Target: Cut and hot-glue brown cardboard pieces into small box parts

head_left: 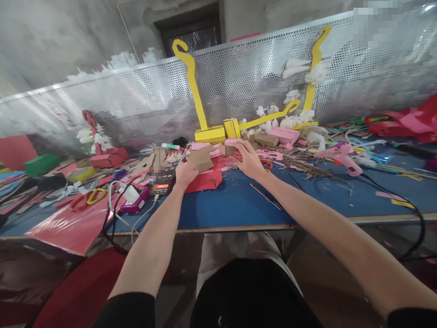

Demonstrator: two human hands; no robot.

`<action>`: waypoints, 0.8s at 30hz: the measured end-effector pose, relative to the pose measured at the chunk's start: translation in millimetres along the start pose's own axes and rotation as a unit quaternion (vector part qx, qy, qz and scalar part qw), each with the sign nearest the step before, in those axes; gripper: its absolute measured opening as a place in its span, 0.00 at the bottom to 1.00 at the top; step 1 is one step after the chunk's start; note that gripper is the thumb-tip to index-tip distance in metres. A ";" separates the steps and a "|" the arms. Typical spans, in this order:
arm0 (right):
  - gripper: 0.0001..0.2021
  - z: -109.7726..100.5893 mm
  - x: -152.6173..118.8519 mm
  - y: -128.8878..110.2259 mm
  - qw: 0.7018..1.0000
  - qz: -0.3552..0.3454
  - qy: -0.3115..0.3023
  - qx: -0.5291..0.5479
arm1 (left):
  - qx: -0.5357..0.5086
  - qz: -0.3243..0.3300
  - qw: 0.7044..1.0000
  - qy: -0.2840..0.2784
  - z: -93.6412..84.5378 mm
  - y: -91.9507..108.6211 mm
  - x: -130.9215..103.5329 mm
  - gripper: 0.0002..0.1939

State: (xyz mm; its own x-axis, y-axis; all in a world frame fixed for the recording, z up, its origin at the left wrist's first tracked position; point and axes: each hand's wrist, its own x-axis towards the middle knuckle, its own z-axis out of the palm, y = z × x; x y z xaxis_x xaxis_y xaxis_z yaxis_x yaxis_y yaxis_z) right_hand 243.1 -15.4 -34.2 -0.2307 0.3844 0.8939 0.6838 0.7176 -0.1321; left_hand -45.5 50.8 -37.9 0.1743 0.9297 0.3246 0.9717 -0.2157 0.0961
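My left hand (186, 175) is closed at the lower left corner of a flat brown cardboard piece (201, 158). Red paper (208, 181) lies under that piece on the blue table. My right hand (248, 157) is closed on a small cardboard box (226, 149), with a pink piece (232, 142) at its top under the fingers. Just behind the hands stand a yellow block with a tall hooked strip (210, 133) and a second yellow block (232, 128) with a hooked strip leaning right. Beside my left wrist lies a phone (163, 182).
A pink glue gun (343, 158) with a black cord lies to the right. Near the front edge is a pen-like tool (266, 197). At the left are a purple power adapter (135, 200) and scissors (88, 199). Paper scraps cover the back; a perforated metal panel (228, 82) stands behind.
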 end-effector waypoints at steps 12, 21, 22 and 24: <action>0.22 -1.4 -0.1 -1.7 1.000 0.001 -0.003 0.000 | 0.004 0.003 1.000 -0.015 -1.5 1.1 0.7 0.19; 0.21 0.5 -2.5 -0.3 1.000 0.012 -0.009 -0.004 | -0.004 0.007 1.000 0.026 2.8 -1.3 0.0 0.18; 0.21 0.3 -2.6 -0.7 1.000 0.012 -0.011 -0.003 | -0.007 0.009 0.999 0.035 3.5 -1.6 0.0 0.15; 0.21 -0.1 -2.7 -1.5 1.000 0.013 -0.015 -0.003 | -0.017 0.014 0.998 0.058 4.2 -1.6 -0.7 0.12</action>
State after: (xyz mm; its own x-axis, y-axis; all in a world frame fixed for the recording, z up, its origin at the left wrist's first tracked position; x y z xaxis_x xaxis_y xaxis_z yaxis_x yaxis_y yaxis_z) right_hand 242.7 -17.5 -36.3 -0.2339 0.4200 0.8768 0.6945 0.7033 -0.1516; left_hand -46.4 51.8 -42.3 0.1804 0.8826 0.4341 0.9603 -0.2535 0.1163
